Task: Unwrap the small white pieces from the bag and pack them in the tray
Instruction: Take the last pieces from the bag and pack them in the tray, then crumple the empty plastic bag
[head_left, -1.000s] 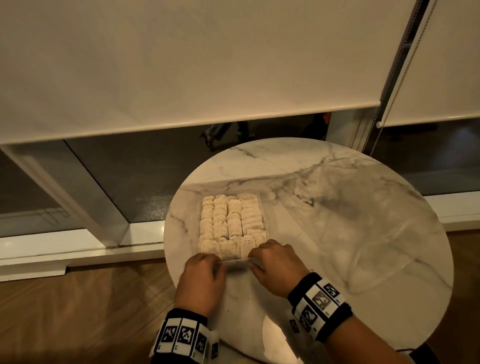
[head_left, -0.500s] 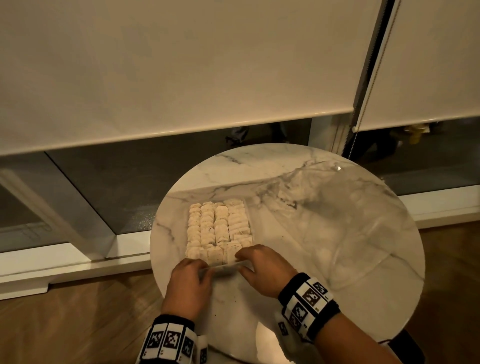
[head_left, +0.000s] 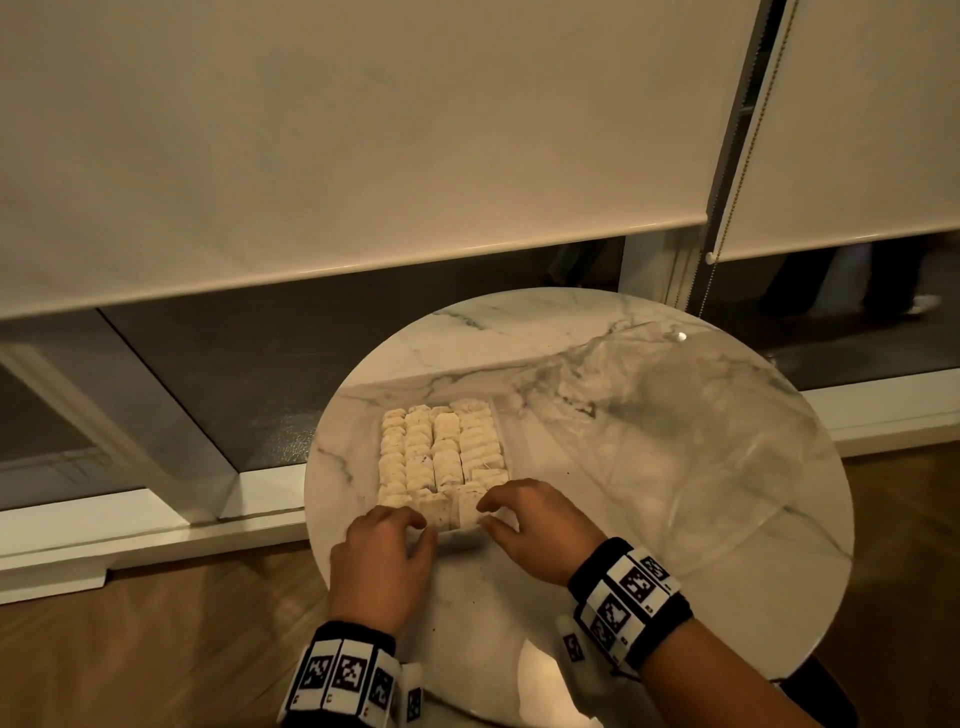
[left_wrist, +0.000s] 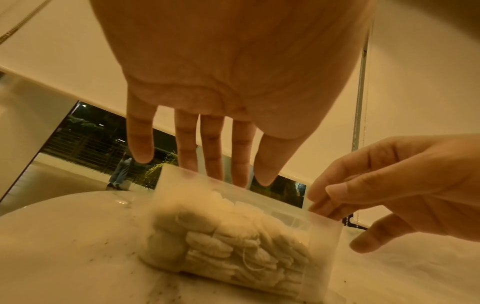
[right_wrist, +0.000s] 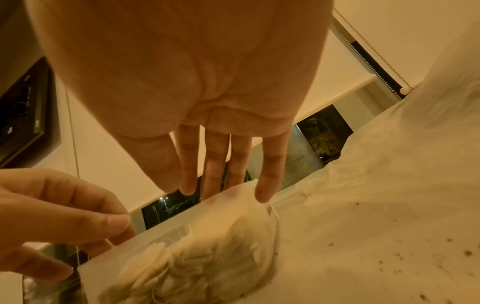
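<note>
A clear plastic tray (head_left: 500, 431) packed with rows of small white pieces (head_left: 441, 447) sits on the left part of the round marble table (head_left: 519, 597). My left hand (head_left: 415, 525) holds the tray's near left corner, fingers curled over the rim and thumb on the outer wall (right_wrist: 155, 234). My right hand (head_left: 493, 514) holds the near right corner; its fingertips (left_wrist: 319, 207) lie on the rim with the thumb by the wall. The pieces (left_wrist: 233, 246) show through the near wall. A clear, flattened bag (head_left: 649, 441) lies to the right of the tray.
Roller blinds (head_left: 363, 156) and a bead cord (head_left: 737, 171) hang beyond the table, above dark window glass. Wooden floor (head_left: 156, 649) lies to the left and below. Dark crumbs (right_wrist: 389, 263) dot the marble near the tray.
Both hands stay at the tray's near end, now a little further apart. The head camera has shifted, so the table sits elsewhere in the picture.
</note>
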